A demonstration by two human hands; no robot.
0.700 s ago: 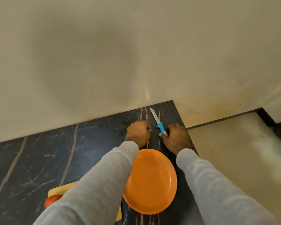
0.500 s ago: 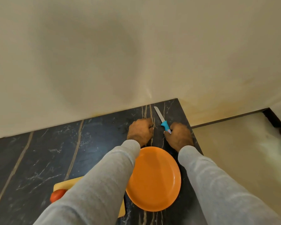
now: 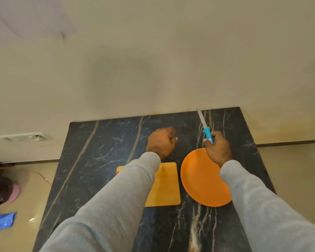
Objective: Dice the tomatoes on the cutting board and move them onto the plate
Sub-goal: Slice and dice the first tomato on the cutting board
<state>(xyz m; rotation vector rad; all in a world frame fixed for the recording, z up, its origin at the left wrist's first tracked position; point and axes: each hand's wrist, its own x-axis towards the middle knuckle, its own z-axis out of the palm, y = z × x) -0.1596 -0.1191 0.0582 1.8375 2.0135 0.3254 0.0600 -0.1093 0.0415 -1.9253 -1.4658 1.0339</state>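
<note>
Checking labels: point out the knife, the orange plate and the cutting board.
knife [image 3: 206, 132], head view, teal handle.
orange plate [image 3: 202, 180], head view, bare centre.
cutting board [image 3: 166, 184], head view, bare right part.

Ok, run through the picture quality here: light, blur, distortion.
Head view: soft, even warm light, broad faint shadow on the wall; the wide-angle lens splays the counter edges; the knife blade in the right hand looks smeared; small glare spot on the floor.

One left hand [image 3: 161, 142], one right hand [image 3: 217, 149], one knife [image 3: 206, 132], one plate [image 3: 202, 182], one board [image 3: 165, 186], one counter [image 3: 102, 142], two sleeves [image 3: 116, 206] [image 3: 265, 206]
</note>
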